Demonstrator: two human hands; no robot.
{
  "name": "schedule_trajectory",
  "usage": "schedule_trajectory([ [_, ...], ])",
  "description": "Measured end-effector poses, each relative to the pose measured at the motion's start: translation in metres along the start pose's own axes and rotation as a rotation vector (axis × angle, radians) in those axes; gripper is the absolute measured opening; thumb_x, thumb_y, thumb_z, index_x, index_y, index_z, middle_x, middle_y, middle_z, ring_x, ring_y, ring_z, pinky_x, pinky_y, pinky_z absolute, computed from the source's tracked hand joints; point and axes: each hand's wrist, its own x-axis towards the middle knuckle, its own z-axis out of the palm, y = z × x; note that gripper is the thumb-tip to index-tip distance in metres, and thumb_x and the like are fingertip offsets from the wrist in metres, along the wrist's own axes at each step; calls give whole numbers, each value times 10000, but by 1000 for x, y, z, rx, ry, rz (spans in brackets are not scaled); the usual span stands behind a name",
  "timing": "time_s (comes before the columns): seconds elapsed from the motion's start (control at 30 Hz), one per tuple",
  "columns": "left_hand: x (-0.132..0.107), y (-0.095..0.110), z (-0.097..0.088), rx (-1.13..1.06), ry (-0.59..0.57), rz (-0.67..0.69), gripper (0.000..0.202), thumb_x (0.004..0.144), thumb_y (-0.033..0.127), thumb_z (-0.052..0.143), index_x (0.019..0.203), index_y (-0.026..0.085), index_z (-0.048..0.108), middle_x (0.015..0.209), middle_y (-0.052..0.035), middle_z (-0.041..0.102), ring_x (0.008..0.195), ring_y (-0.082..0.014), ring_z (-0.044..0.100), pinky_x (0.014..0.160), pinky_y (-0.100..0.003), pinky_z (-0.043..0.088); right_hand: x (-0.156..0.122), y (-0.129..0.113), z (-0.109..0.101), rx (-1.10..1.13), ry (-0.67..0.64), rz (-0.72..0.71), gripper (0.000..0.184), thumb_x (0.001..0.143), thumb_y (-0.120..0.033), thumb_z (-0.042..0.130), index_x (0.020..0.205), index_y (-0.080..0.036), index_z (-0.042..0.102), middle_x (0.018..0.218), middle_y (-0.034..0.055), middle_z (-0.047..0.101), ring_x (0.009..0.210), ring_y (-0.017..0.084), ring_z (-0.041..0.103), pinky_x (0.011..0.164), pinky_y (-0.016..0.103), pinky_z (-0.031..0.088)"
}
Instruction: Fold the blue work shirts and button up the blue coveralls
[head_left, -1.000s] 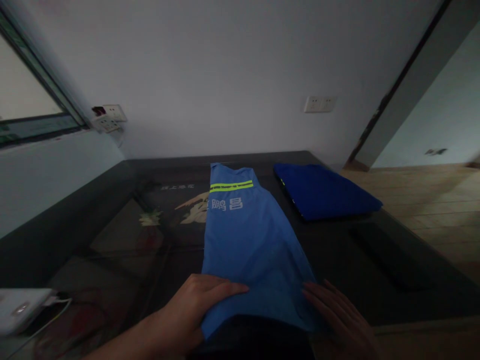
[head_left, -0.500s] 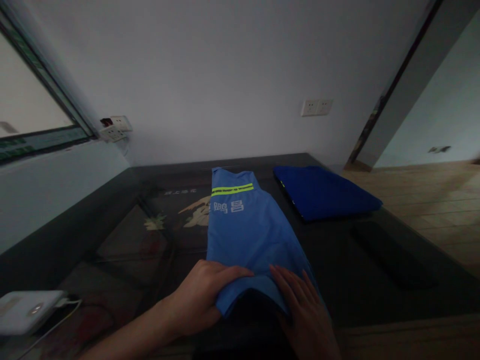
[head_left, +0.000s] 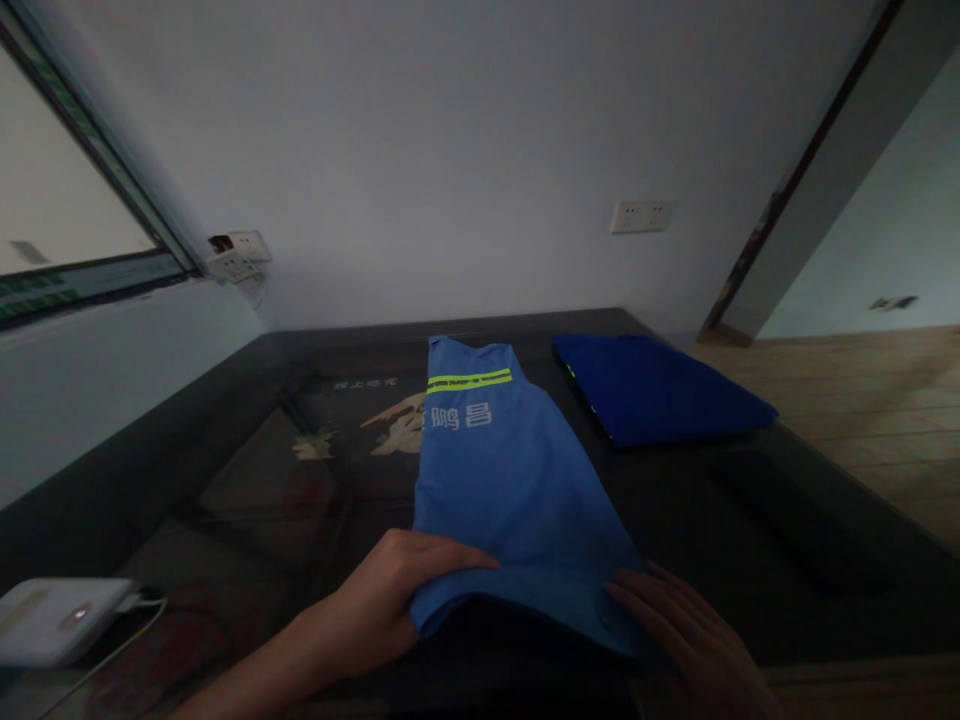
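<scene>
On the dark table (head_left: 675,540) by the pale wall (head_left: 450,180), the light-blue garment (head_left: 502,480) stretches lengthwise away from you, its near edge held in your left hand (head_left: 397,580), while your right hand (head_left: 686,615) touches the near right corner, though whether it grips cannot be told.

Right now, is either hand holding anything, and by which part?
The left hand holds the light-blue garment by its near left corner; the right hand touches the near right corner, but its grip is unclear.
</scene>
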Motion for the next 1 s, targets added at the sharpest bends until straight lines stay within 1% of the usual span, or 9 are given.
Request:
schedule_trajectory([
  [0.13, 0, 2, -2, -24, 20, 2, 335, 878, 150, 500, 1195, 214, 586, 1096, -46, 702, 967, -144, 674, 840, -225, 524, 0, 4, 2, 43, 116, 40, 556, 814, -134, 486, 1357, -256, 482, 1145, 35, 672, 1021, 201, 639, 866, 323, 528],
  [0.23, -1, -1, -2, -49, 53, -6, 307, 884, 158, 513, 1171, 218, 604, 1061, -38, 716, 929, -135, 686, 810, -201, 522, 6, 8, -7, 90, 195, 87, 531, 848, -127, 493, 1361, -259, 463, 1102, 51, 686, 973, 195, 656, 823, 315, 534],
  [0.33, -2, -6, -1, -84, 157, -68, 201, 867, 185, 564, 1056, 188, 633, 918, -23, 740, 787, -112, 700, 701, -159, 519, 16, 12, -20, 118, 230, 120, 518, 867, -113, 495, 1356, -281, 463, 1092, 45, 692, 929, 187, 671, 785, 303, 540],
  [0.4, -3, -6, -2, -94, 232, -121, 114, 842, 212, 602, 939, 162, 635, 780, -9, 734, 652, -97, 681, 595, -139, 500, 23, 14, -29, 139, 254, 143, 482, 871, -124, 499, 1324, -291, 500, 1059, 31, 704, 889, 183, 681, 766, 296, 546],
  [0.47, -5, -5, -4, -87, 289, -147, 79, 819, 216, 621, 867, 154, 632, 709, -1, 720, 583, -91, 659, 537, -133, 483, 29, 15, -37, 146, 262, 174, 438, 873, -140, 495, 1276, -301, 548, 1022, 13, 714, 865, 182, 689, 762, 290, 552],
  [0.57, -8, 0, -9, -44, 362, -151, 83, 799, 213, 631, 850, 152, 655, 751, -20, 736, 625, -110, 682, 561, -143, 505, 39, 16, -48, 106, 273, 225, 377, 876, -177, 477, 1208, -303, 604, 991, 1, 724, 847, 193, 701, 744, 292, 563],
  [0.7, -18, 8, -20, 60, 427, -146, 134, 817, 260, 629, 876, 159, 694, 800, -45, 751, 667, -134, 702, 589, -157, 525, 53, 14, -64, 66, 328, 232, 249, 883, -213, 505, 1073, -281, 651, 954, -11, 733, 794, 196, 711, 690, 288, 572],
  [0.83, -29, 16, -28, 153, 438, -62, 149, 854, 248, 602, 947, 190, 704, 858, -32, 754, 728, -134, 711, 641, -157, 535, 64, 8, -79, 83, 367, 294, 143, 891, -277, 535, 947, -266, 666, 881, -9, 741, 742, 206, 712, 611, 289, 557],
  [1.0, -35, 24, -32, 227, 428, 3, 150, 876, 274, 585, 943, 192, 692, 852, -30, 750, 740, -132, 707, 671, -169, 542, 66, 0, -88, 142, 418, 399, 131, 898, -324, 530, 927, -304, 657, 862, -26, 736, 726, 219, 707, 612, 321, 545],
])
